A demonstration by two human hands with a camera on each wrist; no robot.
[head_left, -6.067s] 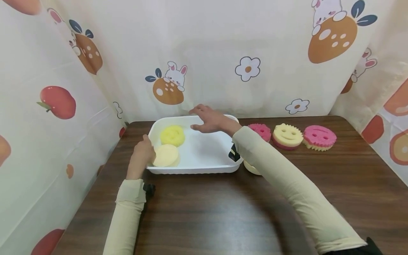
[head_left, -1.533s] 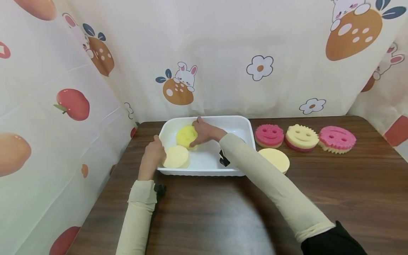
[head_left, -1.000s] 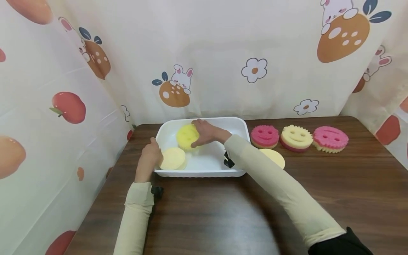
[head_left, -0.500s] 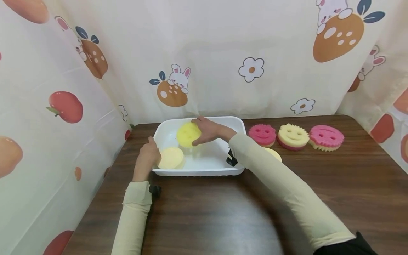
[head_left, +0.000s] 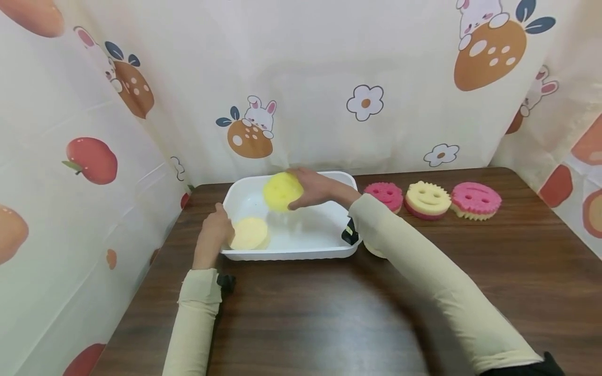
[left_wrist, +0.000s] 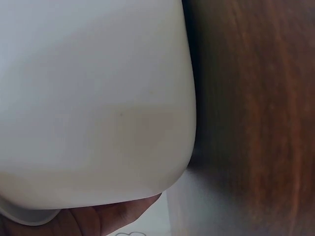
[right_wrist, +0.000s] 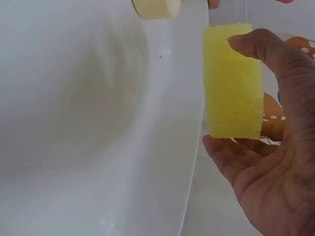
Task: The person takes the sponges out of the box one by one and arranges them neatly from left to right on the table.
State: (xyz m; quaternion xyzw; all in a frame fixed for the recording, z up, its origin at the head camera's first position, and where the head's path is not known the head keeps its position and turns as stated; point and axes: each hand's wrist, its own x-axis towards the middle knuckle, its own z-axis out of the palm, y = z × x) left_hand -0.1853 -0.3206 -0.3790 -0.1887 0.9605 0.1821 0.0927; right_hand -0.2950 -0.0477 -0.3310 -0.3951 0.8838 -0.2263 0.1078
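A round yellow sponge (head_left: 282, 192) is pinched in my right hand (head_left: 316, 188), raised over the back part of a white tray (head_left: 305, 237). In the right wrist view, my thumb presses one side of the yellow sponge (right_wrist: 234, 83) and my fingers the opposite side; the tray's floor (right_wrist: 64, 108) lies beyond. My left hand (head_left: 213, 234) holds the tray's left edge; from the left wrist, only some fingers (left_wrist: 113, 216) show along the tray's outer wall (left_wrist: 98, 98). A round cream sponge (head_left: 250, 233) lies inside the tray at its front left corner.
Right of the tray, a pink smiley sponge (head_left: 384, 194), a cream smiley sponge (head_left: 427, 198) and another pink sponge (head_left: 476, 199) stand in a row on the wooden table (head_left: 301, 313). My right sleeve (head_left: 432, 277) mostly covers another cream sponge (head_left: 373, 250). A printed curtain (head_left: 320, 62) hangs behind.
Several seconds ago my right hand hovered over the tray, holding nothing. It then took hold of the yellow sponge and has lifted it upward. My left hand stays at the tray's edge.
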